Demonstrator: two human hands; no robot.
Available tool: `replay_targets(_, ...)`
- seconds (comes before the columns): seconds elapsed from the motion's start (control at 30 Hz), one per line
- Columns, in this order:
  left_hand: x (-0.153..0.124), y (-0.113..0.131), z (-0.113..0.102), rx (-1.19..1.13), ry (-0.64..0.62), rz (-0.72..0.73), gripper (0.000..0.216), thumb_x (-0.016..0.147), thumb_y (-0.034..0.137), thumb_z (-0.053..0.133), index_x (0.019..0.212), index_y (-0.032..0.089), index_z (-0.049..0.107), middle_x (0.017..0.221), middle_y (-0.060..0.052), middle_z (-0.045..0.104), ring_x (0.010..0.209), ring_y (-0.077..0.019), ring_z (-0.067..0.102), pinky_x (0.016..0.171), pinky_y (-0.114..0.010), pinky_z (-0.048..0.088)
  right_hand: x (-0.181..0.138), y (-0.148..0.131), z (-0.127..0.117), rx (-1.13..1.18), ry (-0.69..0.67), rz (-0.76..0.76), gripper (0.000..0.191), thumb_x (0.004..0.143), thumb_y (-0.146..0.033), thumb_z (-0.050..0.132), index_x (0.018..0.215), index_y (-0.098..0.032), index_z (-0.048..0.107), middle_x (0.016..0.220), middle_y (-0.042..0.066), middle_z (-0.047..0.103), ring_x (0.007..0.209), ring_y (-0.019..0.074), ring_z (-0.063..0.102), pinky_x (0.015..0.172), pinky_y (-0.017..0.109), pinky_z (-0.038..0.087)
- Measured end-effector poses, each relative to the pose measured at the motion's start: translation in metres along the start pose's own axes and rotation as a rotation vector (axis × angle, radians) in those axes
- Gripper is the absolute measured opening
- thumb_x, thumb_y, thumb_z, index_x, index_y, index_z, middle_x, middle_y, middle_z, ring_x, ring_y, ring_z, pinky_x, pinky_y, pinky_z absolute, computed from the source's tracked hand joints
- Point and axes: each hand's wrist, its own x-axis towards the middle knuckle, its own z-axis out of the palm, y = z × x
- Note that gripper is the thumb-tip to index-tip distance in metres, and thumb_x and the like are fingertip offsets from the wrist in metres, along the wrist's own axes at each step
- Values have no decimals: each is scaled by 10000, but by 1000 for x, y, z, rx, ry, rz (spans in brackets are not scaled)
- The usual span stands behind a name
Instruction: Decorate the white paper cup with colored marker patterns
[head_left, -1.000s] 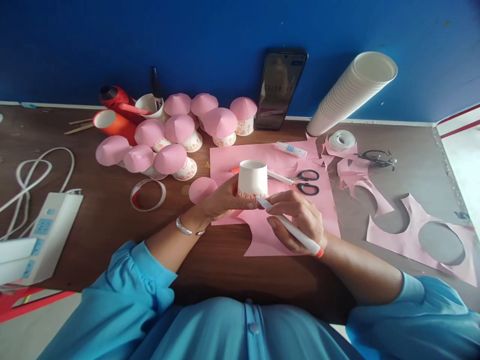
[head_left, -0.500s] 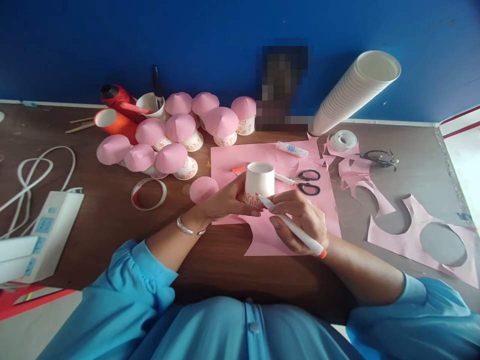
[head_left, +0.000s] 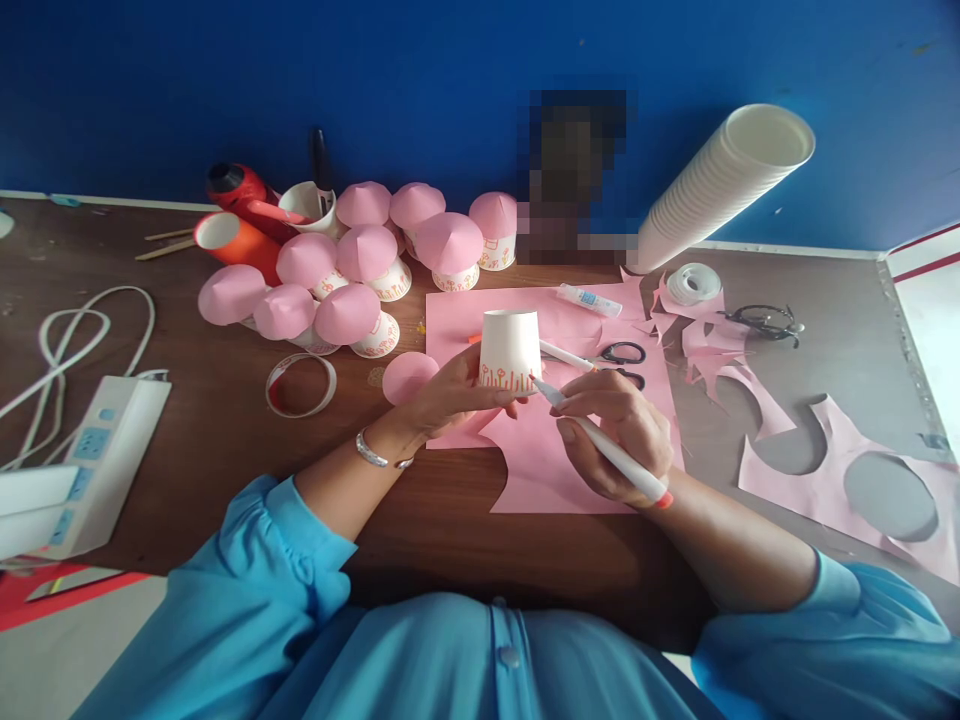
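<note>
My left hand (head_left: 454,390) grips a white paper cup (head_left: 510,345) from the left and below. Red-orange stems and flowers are drawn along the cup's lower band. Between the fingers of my right hand (head_left: 619,435) is a white marker (head_left: 619,455) with a red-orange end, its tip at the lower right of the cup's drawn band. Beneath both hands lies a pink paper sheet (head_left: 555,480). Behind the cup are black-handled scissors (head_left: 622,352), partly hidden by my right hand, and another white marker (head_left: 568,355).
Several decorated cups with pink cone tops (head_left: 367,252) stand at the back left. A tall stack of white cups (head_left: 720,185) leans at the wall. Pink paper scraps (head_left: 817,470) lie right; a tape roll (head_left: 301,385) and power strip (head_left: 112,465) lie left.
The cup has been tilted and turned, so its open top no longer shows and more of the drawn band does. The marker and my right hand have shifted slightly right.
</note>
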Motion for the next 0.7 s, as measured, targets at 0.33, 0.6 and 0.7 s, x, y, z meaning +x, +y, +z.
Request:
replay_targets(0.33, 0, -1, 1, 21, -28, 24, 327, 794, 294, 866, 1060, 175, 716, 937, -72, 725, 852, -187, 687, 744, -318, 573, -1, 0, 0, 7, -11, -1, 268, 863, -53, 627, 1071, -222, 629, 795, 21, 687, 654, 188, 682, 548, 320, 567)
replay_targets(0.6, -1, 0, 1, 20, -16, 10, 358, 780, 312, 877, 1063, 171, 709, 935, -75, 724, 840, -188, 682, 776, -340, 582, -1, 0, 1, 9, -31, 18, 289, 863, -64, 627, 1094, -238, 632, 800, 16, 686, 663, 194, 681, 551, 320, 564)
replay_targets(0.7, -1, -1, 0, 21, -23, 12, 381, 778, 321, 880, 1082, 168, 708, 960, -79, 718, 851, -187, 681, 776, -340, 588, -2, 1, 2, 8, -30, 15, 281, 861, -53, 630, 1081, -226, 629, 799, 20, 681, 667, 191, 676, 565, 325, 569)
